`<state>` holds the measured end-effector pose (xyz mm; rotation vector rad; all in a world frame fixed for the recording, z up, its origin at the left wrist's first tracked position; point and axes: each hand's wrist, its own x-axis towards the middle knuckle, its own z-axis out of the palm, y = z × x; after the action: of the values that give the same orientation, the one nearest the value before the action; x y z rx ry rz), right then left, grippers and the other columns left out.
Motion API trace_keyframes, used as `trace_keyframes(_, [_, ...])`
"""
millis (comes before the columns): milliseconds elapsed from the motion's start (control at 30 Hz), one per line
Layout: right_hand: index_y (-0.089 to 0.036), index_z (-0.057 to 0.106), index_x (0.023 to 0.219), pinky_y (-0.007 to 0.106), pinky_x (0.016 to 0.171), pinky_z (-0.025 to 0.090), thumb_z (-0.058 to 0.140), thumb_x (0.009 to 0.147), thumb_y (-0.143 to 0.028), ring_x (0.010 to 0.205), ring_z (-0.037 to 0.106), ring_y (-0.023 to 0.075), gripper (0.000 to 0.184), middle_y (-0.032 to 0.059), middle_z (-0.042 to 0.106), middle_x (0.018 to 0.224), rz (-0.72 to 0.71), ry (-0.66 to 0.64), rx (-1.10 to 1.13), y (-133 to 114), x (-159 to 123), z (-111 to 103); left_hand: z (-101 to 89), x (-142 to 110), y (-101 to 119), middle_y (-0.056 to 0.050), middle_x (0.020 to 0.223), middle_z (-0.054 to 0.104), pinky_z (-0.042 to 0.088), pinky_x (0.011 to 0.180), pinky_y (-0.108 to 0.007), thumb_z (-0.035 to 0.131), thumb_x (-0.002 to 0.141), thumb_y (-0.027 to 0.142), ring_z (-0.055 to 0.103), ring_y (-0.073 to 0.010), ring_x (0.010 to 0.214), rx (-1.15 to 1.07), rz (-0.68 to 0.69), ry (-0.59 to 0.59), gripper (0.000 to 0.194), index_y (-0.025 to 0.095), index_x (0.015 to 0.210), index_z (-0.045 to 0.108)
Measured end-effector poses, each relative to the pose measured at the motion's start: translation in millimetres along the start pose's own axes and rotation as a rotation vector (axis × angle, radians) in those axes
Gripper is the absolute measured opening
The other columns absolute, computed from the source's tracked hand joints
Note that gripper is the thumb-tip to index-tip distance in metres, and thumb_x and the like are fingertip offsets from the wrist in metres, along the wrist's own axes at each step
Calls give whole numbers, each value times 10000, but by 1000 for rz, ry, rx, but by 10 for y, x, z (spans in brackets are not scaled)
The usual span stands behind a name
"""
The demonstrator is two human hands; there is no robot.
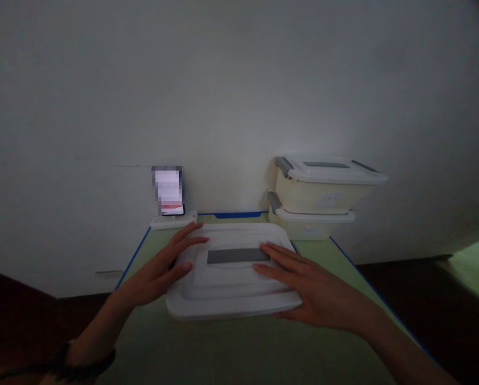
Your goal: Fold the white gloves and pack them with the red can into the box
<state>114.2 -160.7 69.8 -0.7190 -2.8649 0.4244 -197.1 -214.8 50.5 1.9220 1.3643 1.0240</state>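
Observation:
A white storage box lid [231,286] with a grey strip across its middle is in front of me. Whatever is under the lid is hidden. My left hand [163,267] rests at the lid's left edge, its fingers spread over the top and the thumb apart from them. From the right side, my right hand [307,283] lies over the lid, with stretched fingers touching it near the right end of the grey strip. Part of that hand shows below the lid's right front corner.
The light green table [183,353] has blue edging. At its back right, one lidded storage box [319,195] stands on another storage box [299,230], both with grey latches. A lit phone [170,190], partly pixelated, stands upright at the back left, against the wall [231,107].

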Motion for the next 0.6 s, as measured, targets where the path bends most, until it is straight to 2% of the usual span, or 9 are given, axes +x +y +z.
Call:
trace_keyframes(100, [-302,412,1278,448,1028,267,662,618,-529,1288,269,267,741,59,245,1430,-11,7,80,46,50,-83,68,-14,-38,-2,1407,331,98,1081,-398,481,794,408,207,-276,1311,-157,-43,117,380,267,1134,577])
trace_keyframes(233, [-339,471,1222,462,1017,280,685,584,-527,1248,349,276,699,29,320,1398,-1,64,169,39,75,-171,165,-14,-74,-24,1378,381,104,1077,-404,435,814,438,233,-277,1297,-320,-137,289,384,230,1090,601])
trace_keyframes(400, [-337,544,1160,430,1007,314,549,771,-461,1214,407,230,409,8,436,1336,17,45,163,-9,4,-115,304,-57,-39,-53,1315,463,291,1017,-375,473,795,439,380,-273,1221,-629,-299,442,429,213,1156,533])
trace_keyframes(467, [-318,525,1185,417,1008,315,528,795,-436,1227,386,221,407,18,423,1346,11,68,187,17,-41,-52,351,-93,2,-50,1271,510,357,973,-355,510,771,427,453,-253,1168,-777,-382,501,491,234,1220,459])
trace_keyframes(533, [-297,492,1217,428,1024,283,526,795,-438,1258,331,230,447,36,367,1380,18,184,258,94,-73,55,392,-143,40,-52,1235,543,405,930,-348,483,775,445,496,-242,1129,-883,-453,543,547,240,1274,391])
trace_keyframes(600, [-281,465,1234,452,1046,223,460,824,-459,1283,281,235,446,49,329,1399,79,404,393,209,-78,218,431,-203,63,-60,1182,584,443,885,-365,401,797,485,530,-248,1092,-950,-506,560,573,225,1305,353])
